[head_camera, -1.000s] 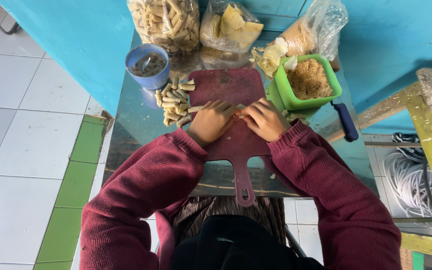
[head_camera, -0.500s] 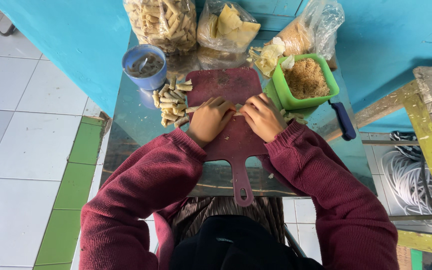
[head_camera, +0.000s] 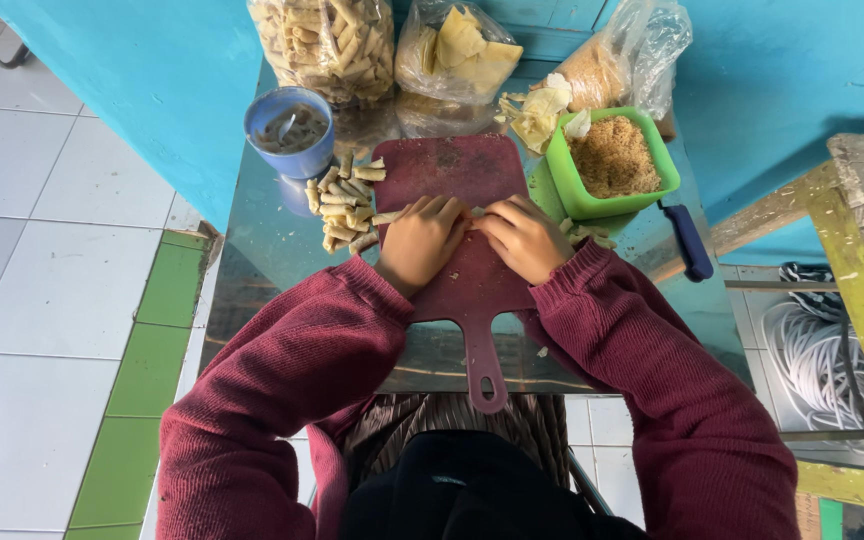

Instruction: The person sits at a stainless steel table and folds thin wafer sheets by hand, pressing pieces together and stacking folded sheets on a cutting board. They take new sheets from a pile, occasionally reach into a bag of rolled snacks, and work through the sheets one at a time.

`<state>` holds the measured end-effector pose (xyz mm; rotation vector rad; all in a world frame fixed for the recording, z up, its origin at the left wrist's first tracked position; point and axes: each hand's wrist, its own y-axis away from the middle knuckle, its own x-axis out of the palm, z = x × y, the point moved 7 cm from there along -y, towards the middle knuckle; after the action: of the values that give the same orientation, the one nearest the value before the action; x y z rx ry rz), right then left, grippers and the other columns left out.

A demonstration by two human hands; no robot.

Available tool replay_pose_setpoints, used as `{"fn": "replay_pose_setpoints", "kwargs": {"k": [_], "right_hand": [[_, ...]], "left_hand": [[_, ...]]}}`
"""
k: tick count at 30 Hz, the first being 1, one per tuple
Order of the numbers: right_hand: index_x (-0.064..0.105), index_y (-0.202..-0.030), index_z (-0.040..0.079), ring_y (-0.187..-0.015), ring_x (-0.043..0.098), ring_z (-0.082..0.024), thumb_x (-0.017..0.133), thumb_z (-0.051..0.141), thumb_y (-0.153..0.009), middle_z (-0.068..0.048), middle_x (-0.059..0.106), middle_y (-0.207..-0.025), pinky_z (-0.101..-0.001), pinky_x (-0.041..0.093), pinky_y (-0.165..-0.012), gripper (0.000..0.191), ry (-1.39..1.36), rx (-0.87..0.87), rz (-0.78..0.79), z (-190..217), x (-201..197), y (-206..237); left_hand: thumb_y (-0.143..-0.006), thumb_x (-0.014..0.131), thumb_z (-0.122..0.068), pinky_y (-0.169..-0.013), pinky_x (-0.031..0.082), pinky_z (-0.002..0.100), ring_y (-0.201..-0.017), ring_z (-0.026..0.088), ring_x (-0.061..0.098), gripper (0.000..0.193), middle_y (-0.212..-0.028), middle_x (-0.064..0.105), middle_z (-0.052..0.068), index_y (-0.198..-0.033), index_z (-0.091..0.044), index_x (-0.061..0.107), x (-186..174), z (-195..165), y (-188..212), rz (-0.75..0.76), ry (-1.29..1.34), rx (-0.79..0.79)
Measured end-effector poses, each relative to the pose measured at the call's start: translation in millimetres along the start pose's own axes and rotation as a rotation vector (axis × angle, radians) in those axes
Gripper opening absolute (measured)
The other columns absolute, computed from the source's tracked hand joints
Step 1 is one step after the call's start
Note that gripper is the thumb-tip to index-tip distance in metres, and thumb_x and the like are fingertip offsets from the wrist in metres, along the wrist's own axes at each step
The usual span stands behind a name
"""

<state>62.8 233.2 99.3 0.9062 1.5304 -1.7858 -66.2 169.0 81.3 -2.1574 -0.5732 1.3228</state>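
— Head view: both hands meet on the dark red cutting board [head_camera: 457,180]; left hand [head_camera: 420,240] and right hand [head_camera: 524,236] have fingers curled around a small pale roll between them.

— How far along?

— A pile of finished rolls [head_camera: 344,205] lies just left of the board on the table [head_camera: 262,250]; green tub of crumbs [head_camera: 612,160] seems plentifully full.

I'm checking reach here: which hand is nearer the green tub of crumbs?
Right. The right hand rests on the red cutting board just below-left of the green tub; the left hand lies farther left, beside the pile of rolls.
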Motion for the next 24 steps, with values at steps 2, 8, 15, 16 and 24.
{"fn": "replay_pose_setpoints", "kwargs": {"k": [2,8,15,16,24], "right_hand": [[0.071,-0.102,0.004,-0.097,0.063,-0.026,0.076,0.002,-0.084,-0.007,0.065,-0.104,-0.0366,0.054,-0.088,0.019,-0.021,-0.004,-0.017,-0.8,1.4,-0.9],[0.069,-0.099,0.005,-0.097,0.063,-0.028,0.076,0.001,-0.084,-0.007,0.064,-0.101,-0.0376,0.054,-0.087,0.017,-0.079,0.049,-0.02,-10.5,7.4,-2.6],[0.064,-0.098,0.003,-0.097,0.061,-0.029,0.077,0.004,-0.083,-0.009,0.064,-0.099,-0.039,0.052,-0.086,0.02,-0.104,0.081,0.033,-17.4,12.1,-4.9],[0.064,-0.098,0.003,-0.097,0.061,-0.029,0.077,0.003,-0.084,-0.009,0.064,-0.099,-0.0392,0.052,-0.086,0.02,-0.079,0.073,0.036,-16.8,12.1,-5.3],[0.063,-0.101,0.001,-0.096,0.061,-0.029,0.074,0.0,-0.084,-0.008,0.065,-0.1,-0.0393,0.052,-0.086,0.021,-0.114,0.085,0.067,-12.3,12.4,-0.8]], "left_hand": [[-0.095,0.071,-0.022,-0.078,0.055,0.04,-0.088,0.026,0.067,0.013,-0.091,0.067,0.005,-0.099,-0.011,0.064,-1.3,-2.3,2.2,-0.006,-0.024,0.011],[-0.093,0.071,-0.024,-0.076,0.053,0.04,-0.087,0.025,0.066,0.015,-0.089,0.066,0.004,-0.097,-0.011,0.065,-0.7,-4.9,0.7,-0.021,-0.111,0.052],[-0.09,0.072,-0.024,-0.078,0.05,0.037,-0.089,0.023,0.065,0.015,-0.092,0.064,0.002,-0.1,-0.014,0.067,1.6,-7.3,-1.9,-0.06,-0.168,0.127],[-0.09,0.073,-0.024,-0.079,0.05,0.037,-0.089,0.023,0.065,0.016,-0.092,0.064,0.002,-0.1,-0.014,0.067,3.0,-7.1,-2.5,-0.045,-0.183,0.129],[-0.092,0.071,-0.024,-0.083,0.049,0.038,-0.094,0.022,0.066,0.012,-0.094,0.066,0.001,-0.098,-0.015,0.066,-2.9,-9.7,4.1,-0.029,-0.116,0.05]]}}
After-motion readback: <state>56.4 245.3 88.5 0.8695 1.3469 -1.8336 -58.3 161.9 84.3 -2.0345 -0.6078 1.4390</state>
